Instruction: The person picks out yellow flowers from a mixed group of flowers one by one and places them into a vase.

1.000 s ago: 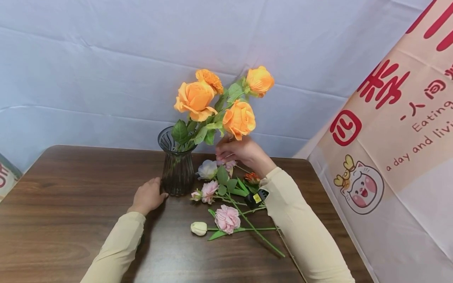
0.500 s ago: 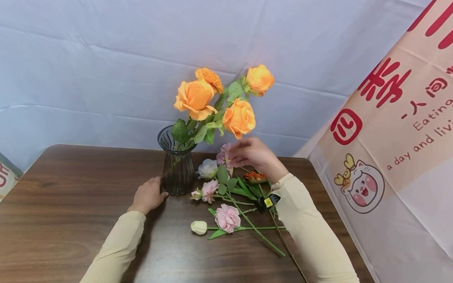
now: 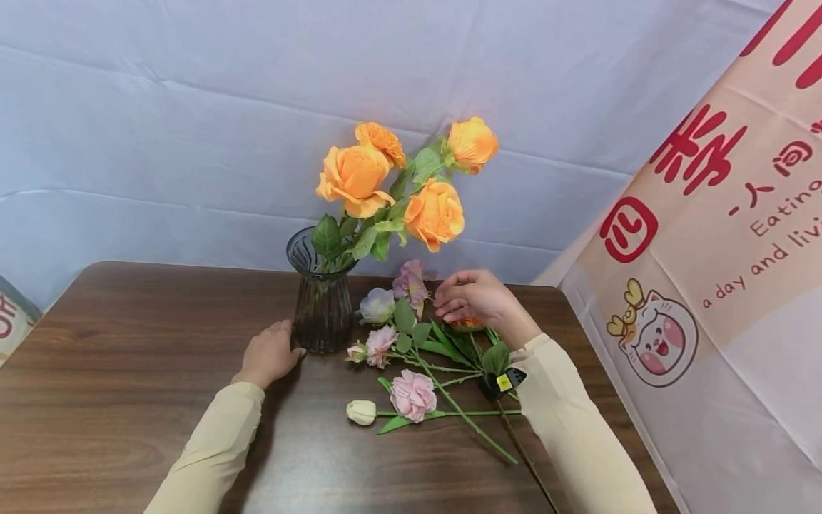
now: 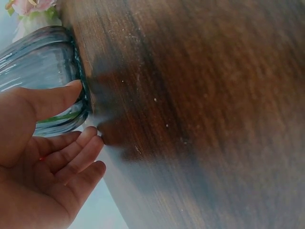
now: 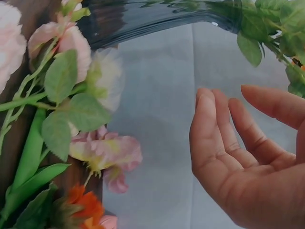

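Observation:
A dark ribbed glass vase [image 3: 324,307] stands upright on the table, with several orange flowers [image 3: 356,178] leaning to the right out of its mouth. My left hand [image 3: 270,353] rests on the table at the vase's base. In the left wrist view its thumb [image 4: 59,99] touches the glass, while the fingers extend loosely beside it. My right hand [image 3: 480,300] is in the air, fingers loosely bent and holding nothing. Under it lies an orange-red flower [image 3: 467,325], partly covered. Just left of that hand is a mauve flower [image 3: 411,282].
Several loose stems lie right of the vase: a pale blue-white flower [image 3: 377,307], small pink blooms [image 3: 381,344], a larger pink flower [image 3: 413,395] and a white tulip [image 3: 361,412]. A pale cloth [image 3: 193,143] hangs behind the table. A printed banner [image 3: 719,285] hangs at right.
My right hand has left the mauve flower and moved right and down, towards the orange-red flower. The mauve flower is now fully uncovered. My left hand and the vase have stayed put.

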Action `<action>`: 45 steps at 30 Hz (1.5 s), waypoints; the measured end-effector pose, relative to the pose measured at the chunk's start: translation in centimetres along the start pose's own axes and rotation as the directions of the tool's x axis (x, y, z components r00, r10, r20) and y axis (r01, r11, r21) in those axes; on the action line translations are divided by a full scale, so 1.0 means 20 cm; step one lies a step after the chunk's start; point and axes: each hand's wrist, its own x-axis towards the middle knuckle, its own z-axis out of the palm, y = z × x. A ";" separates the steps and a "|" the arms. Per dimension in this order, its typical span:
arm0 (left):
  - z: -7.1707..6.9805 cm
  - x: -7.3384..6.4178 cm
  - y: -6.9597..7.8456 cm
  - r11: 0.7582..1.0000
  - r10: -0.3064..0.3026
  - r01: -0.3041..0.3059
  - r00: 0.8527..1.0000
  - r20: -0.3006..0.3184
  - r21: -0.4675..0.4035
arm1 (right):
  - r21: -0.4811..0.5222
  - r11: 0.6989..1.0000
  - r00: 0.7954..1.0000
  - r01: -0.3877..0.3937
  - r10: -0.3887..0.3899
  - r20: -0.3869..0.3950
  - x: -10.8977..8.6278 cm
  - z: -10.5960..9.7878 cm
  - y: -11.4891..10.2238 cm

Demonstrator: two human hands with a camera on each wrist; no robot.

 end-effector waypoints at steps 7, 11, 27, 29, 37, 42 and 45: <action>0.00 0.00 0.00 1.000 0.005 -0.005 1.000 0.000 -0.001 | 0.046 0.998 0.999 -0.032 0.033 -0.030 -0.03 -0.05 0.09; 0.00 0.00 0.00 1.000 0.003 -0.003 1.000 0.000 -0.003 | 0.035 0.999 0.999 -0.026 0.027 -0.026 -0.05 -0.08 0.14; 0.01 0.00 0.00 1.000 0.012 -0.013 1.000 -0.012 -0.005 | -0.013 0.997 0.991 -0.078 0.076 -0.109 -0.11 -0.18 0.32; 0.01 0.00 0.00 1.000 0.013 -0.013 1.000 -0.014 -0.005 | -0.010 0.996 0.990 -0.083 0.082 -0.116 -0.12 -0.19 0.33; 0.01 0.00 -0.01 1.000 0.009 -0.009 1.000 -0.008 -0.005 | -0.051 0.993 0.986 -0.104 0.096 -0.133 -0.15 -0.23 0.38; 0.02 0.00 -0.01 1.000 0.000 0.000 1.000 -0.005 -0.013 | -0.094 0.987 0.980 -0.129 0.112 -0.163 -0.16 -0.24 0.42; 0.02 0.00 -0.01 1.000 -0.001 0.001 1.000 -0.004 -0.016 | -0.110 0.984 0.978 -0.139 0.118 -0.174 -0.17 -0.25 0.44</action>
